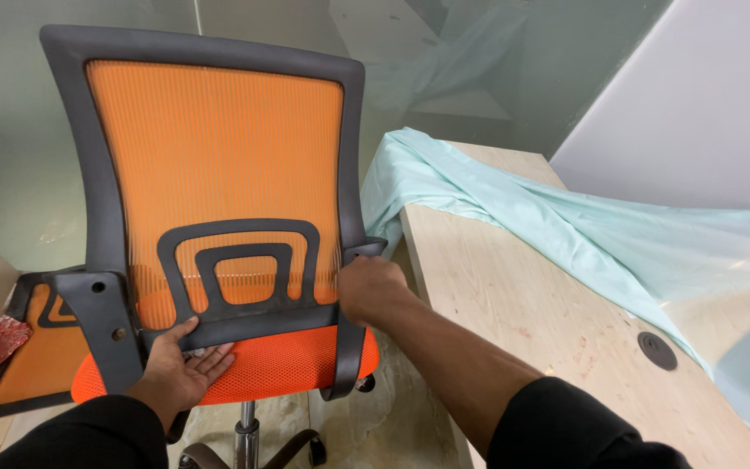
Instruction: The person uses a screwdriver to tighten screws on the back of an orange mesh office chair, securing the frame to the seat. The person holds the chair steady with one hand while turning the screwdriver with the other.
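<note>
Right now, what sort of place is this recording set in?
Probably an office being fitted out or moved. An orange mesh office chair is under both hands, a pale wooden desk has a cable grommet, and a light green sheet drapes it.
</note>
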